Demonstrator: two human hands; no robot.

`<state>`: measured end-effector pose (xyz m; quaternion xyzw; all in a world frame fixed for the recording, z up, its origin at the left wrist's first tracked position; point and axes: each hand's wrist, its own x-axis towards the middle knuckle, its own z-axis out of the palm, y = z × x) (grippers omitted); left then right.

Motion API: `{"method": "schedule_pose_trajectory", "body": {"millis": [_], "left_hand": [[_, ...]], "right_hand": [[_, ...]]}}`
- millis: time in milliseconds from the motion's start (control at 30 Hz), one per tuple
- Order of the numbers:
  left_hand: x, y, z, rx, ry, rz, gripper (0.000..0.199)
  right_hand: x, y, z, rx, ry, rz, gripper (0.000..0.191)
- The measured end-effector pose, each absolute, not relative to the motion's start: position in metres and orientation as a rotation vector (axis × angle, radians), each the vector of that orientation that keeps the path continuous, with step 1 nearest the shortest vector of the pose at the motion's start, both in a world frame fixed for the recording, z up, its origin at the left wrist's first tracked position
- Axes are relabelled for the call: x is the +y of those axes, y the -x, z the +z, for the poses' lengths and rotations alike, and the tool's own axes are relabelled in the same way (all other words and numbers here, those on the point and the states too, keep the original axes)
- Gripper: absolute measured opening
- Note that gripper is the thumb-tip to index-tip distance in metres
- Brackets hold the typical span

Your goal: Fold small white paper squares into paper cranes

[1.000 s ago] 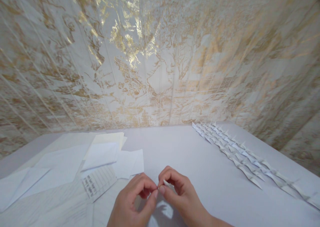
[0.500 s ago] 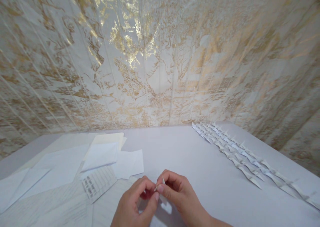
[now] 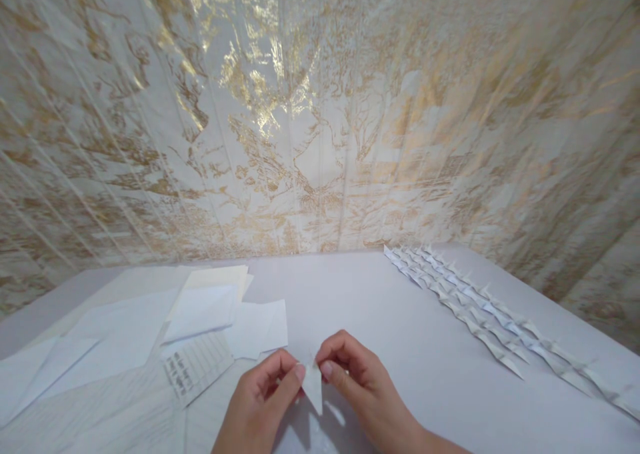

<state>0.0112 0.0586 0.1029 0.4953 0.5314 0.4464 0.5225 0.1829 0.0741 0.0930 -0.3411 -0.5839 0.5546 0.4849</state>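
Note:
Between my two hands is a small white origami crane [image 3: 313, 390], with one pointed wing hanging downward. My left hand [image 3: 265, 391] pinches its left edge between thumb and fingers. On the other side, my right hand [image 3: 357, 384] is closed with thumb and forefinger at the upper right edge of the paper. Fingertips partly cover the upper part of the fold. Both hands are just above the table, where their shadows fall.
Several rows of folded paper cranes [image 3: 480, 301] stretch along the right of the white table [image 3: 340, 287]. On the left lie overlapping blank sheets [image 3: 125, 327], a smaller printed slip [image 3: 200, 367] and lined paper [image 3: 110, 414]. A gold-patterned curtain [image 3: 310, 141] hangs behind.
My hands have moved slightly apart, and the crane has turned so that a broad white wing faces me, point down. The papers and the rows have stayed put.

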Motion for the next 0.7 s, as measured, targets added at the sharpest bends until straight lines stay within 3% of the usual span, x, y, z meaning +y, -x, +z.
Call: {"method": "schedule_pose_trajectory", "body": {"millis": [133, 400, 700], "left_hand": [[0.062, -0.008, 0.102, 1.260, -1.139, 1.098, 0.044], [0.062, -0.009, 0.102, 1.233, -1.140, 1.093, 0.043], [0.059, -0.012, 0.100, 1.244, -1.286, 1.031, 0.035]], "right_hand": [[0.078, -0.188, 0.101, -1.644, 0.779, 1.203, 0.014], [0.079, -0.187, 0.102, -1.628, 0.772, 1.244, 0.004], [0.080, -0.182, 0.094, -1.364, 0.951, 1.421, 0.017]]}}
